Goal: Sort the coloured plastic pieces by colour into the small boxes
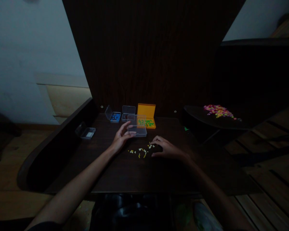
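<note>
My left hand (121, 137) grips the left side of a clear plastic box (141, 132), whose hinged lid stands up at the back. Small yellow and white pieces (142, 151) lie scattered on the dark wooden surface in front of it; they are too small to name exactly. At the right end of this scatter, my right hand (165, 149) rests low with curved fingers, the thumb held apart from them. Nothing shows in the gap between. Just behind the clear box is an orange box (146, 110), lid up, with green pieces inside.
Clear cases stand open behind and left: one with blue pieces (115, 116), a dark-filled case (128, 110), and a case with a white patch (88, 133). A pink and yellow heap (219, 111) lies on the right ledge. A raised side board (55, 144) borders the left.
</note>
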A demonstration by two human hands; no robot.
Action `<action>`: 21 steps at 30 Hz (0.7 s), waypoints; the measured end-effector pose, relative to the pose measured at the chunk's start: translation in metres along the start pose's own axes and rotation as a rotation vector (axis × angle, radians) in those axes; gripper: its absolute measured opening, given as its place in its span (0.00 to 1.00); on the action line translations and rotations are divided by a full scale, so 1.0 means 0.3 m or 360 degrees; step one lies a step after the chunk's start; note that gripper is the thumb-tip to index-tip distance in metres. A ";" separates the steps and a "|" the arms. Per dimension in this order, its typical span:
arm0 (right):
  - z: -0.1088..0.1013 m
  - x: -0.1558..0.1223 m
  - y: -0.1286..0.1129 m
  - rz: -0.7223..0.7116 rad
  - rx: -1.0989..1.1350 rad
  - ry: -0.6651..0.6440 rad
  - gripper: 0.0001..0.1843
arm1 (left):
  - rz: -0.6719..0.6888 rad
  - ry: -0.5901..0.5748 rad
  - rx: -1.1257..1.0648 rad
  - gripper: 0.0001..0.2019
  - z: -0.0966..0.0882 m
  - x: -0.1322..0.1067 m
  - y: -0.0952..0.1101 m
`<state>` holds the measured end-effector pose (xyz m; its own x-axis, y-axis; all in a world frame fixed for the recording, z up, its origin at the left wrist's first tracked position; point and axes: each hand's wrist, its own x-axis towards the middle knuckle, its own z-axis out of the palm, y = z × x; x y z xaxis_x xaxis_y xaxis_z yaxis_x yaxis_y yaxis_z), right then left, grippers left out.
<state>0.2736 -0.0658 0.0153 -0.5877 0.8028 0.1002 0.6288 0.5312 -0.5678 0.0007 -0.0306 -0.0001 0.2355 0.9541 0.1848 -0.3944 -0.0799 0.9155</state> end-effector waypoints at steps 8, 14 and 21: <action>-0.010 -0.011 0.004 0.0045 -0.0028 -0.0088 0.27 | -0.0042 0.0045 -0.0040 0.34 0.009 -0.005 0.011; 0.004 -0.018 0.002 -0.0039 -0.0051 -0.0098 0.17 | -0.0033 0.0036 -0.0082 0.33 0.010 -0.006 0.011; 0.004 -0.023 -0.013 -0.0135 -0.0083 -0.0130 0.18 | -0.0026 0.0025 -0.0080 0.33 0.011 -0.001 0.010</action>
<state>0.2745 -0.0737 0.0159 -0.6781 0.7308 0.0781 0.5994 0.6113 -0.5168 0.0022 -0.0321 0.0038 0.2287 0.9596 0.1638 -0.4348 -0.0499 0.8991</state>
